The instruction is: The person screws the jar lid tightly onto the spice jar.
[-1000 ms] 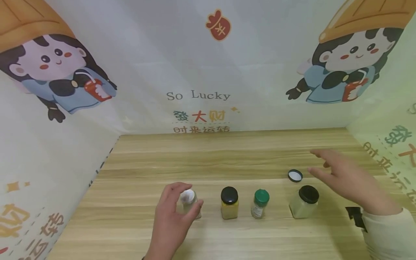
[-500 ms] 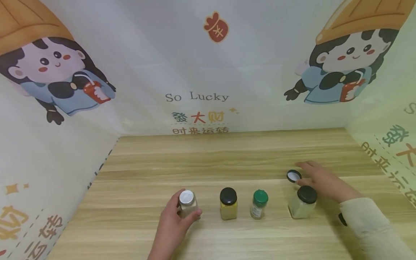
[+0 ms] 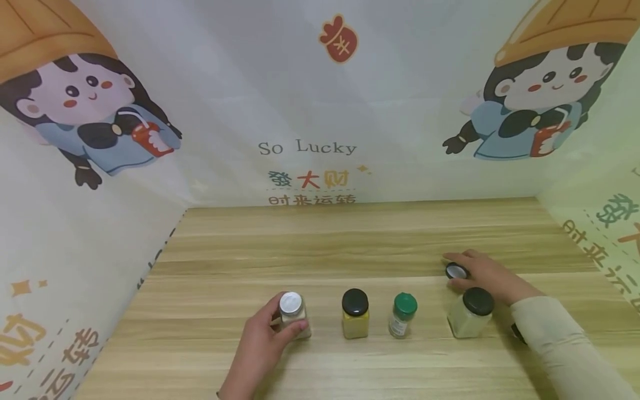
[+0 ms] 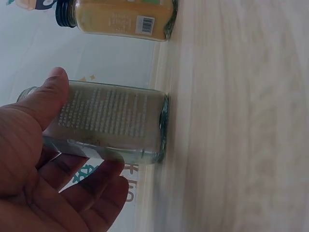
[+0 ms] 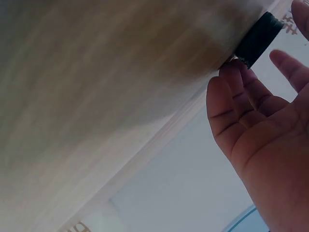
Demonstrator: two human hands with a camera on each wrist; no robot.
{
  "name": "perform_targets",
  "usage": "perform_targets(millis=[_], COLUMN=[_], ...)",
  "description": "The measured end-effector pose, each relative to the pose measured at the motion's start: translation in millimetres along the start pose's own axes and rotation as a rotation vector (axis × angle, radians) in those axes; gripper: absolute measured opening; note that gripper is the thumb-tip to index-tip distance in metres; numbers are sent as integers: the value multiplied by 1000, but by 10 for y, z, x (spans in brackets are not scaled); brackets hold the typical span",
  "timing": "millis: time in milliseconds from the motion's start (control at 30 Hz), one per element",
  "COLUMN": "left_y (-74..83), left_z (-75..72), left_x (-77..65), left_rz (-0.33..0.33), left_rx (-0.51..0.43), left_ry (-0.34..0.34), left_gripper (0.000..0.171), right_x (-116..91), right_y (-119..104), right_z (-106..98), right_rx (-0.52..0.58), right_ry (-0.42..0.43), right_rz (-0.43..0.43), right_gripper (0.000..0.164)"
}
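Note:
My left hand [image 3: 262, 339] holds a glass spice jar [image 4: 108, 113] with a silvery-white top [image 3: 291, 303], thumb on the near side and fingers behind. The jar is upright, filled with pale powder and printed with fine white text. At the right, my right hand [image 3: 487, 275] reaches over a small black jar lid [image 3: 456, 271] that lies with its pale inside up. In the right wrist view, fingertips are right at the edge of the black lid [image 5: 259, 39], while the index finger and thumb show a gap from it.
To the right of the held jar stand a yellow jar with a black cap [image 3: 355, 314], a green-capped small bottle [image 3: 403, 315] and a pale jar with a black top [image 3: 471, 313]. A printed cloth [image 3: 240, 100] encloses the wooden table [image 3: 320, 239].
My left fingers have closed round the white-topped jar. The right hand has come left and down from above the table to the black lid. The other jars stay put.

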State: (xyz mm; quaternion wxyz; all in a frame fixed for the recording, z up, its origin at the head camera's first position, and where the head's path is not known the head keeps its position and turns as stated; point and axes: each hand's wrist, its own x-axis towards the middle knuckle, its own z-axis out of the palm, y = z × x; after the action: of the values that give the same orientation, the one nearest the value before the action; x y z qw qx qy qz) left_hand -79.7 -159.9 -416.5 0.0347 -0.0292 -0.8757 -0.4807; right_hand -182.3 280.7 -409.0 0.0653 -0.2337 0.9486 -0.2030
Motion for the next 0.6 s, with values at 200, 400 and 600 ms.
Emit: perform_targets(millis=[200, 400, 600], left_y=[15, 2, -16], left_z=[-23, -13, -16], left_x=[23, 9, 12], left_rz=[30, 18, 7], left_rx=[15, -3, -10], left_ry=[-8, -15, -10], left_gripper=[56, 57, 57], right_x=[29, -13, -70], right_y=[70, 93, 115], right_z=[16, -36, -206], right_rx=[-28, 16, 7], right_ry=[18, 6, 43], right_rz=[-47, -25, -16], right_gripper=[48, 39, 38])
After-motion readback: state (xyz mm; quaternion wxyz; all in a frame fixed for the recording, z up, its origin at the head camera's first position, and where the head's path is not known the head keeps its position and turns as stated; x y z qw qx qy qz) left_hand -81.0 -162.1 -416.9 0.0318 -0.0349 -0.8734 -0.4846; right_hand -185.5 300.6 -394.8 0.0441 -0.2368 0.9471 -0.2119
